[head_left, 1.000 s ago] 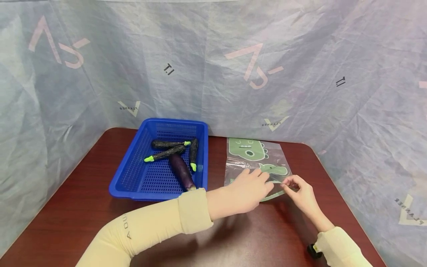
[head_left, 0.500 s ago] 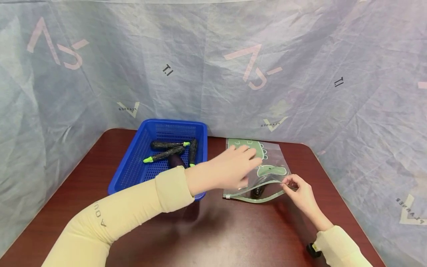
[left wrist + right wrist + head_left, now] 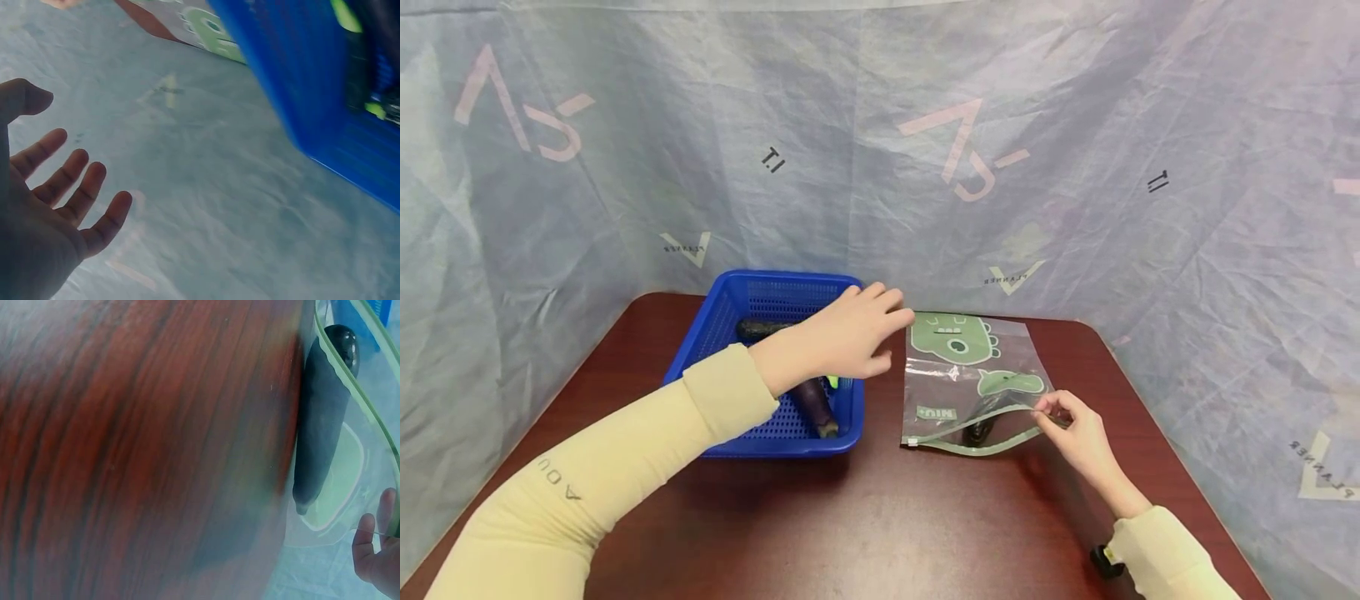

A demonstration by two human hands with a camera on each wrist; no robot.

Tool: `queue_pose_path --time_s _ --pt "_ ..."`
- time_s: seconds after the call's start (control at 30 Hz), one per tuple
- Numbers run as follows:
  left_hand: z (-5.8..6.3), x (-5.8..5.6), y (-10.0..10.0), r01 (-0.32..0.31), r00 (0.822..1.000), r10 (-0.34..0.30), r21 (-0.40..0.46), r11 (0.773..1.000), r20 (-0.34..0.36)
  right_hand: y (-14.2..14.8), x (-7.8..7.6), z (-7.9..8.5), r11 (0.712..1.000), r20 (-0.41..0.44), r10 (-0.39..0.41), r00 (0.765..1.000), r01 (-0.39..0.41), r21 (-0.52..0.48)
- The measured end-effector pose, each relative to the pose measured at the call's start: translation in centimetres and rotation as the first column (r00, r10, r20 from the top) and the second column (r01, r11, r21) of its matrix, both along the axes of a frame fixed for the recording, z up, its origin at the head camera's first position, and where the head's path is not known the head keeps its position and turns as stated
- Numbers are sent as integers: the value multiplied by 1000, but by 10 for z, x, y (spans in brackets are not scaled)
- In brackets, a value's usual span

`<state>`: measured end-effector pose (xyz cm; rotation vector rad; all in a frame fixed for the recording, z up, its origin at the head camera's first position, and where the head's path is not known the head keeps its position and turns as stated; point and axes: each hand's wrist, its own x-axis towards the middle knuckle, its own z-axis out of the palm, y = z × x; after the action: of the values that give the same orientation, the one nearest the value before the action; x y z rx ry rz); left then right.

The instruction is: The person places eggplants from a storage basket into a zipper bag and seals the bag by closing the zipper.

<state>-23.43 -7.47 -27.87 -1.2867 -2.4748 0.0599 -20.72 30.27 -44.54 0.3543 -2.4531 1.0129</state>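
Observation:
My left hand (image 3: 853, 333) is over the right rim of the blue basket (image 3: 760, 448), holding nothing, fingers spread and slightly bent. A purple eggplant (image 3: 811, 404) lies in that basket. Behind it is a dark, rough, long vegetable (image 3: 756, 329); the left arm hides others partly, though bright green tips (image 3: 347, 15) show in the left wrist view. My right hand (image 3: 1078, 437) pinches the right corner of a clear zip bag (image 3: 940, 387) with green cartoon print, its mouth gaping toward me. Inside the bag lies a dark eggplant (image 3: 325, 419), seen best in the right wrist view.
Basket and bag stand side by side on a reddish-brown wooden table (image 3: 880, 517). Grey printed cloth (image 3: 850, 208) hangs around the back and sides. The bag's white slider (image 3: 913, 442) sits at the left end of its mouth.
My left hand has moved left from the bag's mouth to over the basket's right rim. The right hand keeps its pinch on the bag corner.

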Motion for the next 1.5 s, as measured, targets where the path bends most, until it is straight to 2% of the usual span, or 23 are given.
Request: queue_pose_path --time_s 0.27,0.47,0.6,0.73,0.9,1.2,1.33,1.5 --pt "-7 -21 -34 -86 990 85 1 996 113 0 0 0 1000 8 -10 1000 10 -7" --pt "-22 -39 -55 -124 974 127 -28 992 189 1 -1 -1 1000 6 -11 1000 11 -3" --pt "-32 -48 -67 -147 960 153 -44 988 236 1 -1 -2 1000 8 -8 1000 8 -1" --pt "-41 -59 -80 -196 939 199 -39 980 281 1 -1 -1 1000 15 -1 1000 1 -7" --pt "-55 -73 -98 -284 896 276 -29 958 348 0 -1 -1 1000 17 3 1000 -3 -11" --pt "-81 -96 -125 -447 784 424 -63 892 454 -1 -1 -2 1000 20 -4 1000 5 -14" --pt "-89 -102 -132 -487 750 451 -58 872 485 0 -1 -2 1000 18 2 1000 -2 -26" --pt "-96 -104 -134 -527 712 481 -64 848 511 0 -1 -2 999 19 6 1000 -6 -33"
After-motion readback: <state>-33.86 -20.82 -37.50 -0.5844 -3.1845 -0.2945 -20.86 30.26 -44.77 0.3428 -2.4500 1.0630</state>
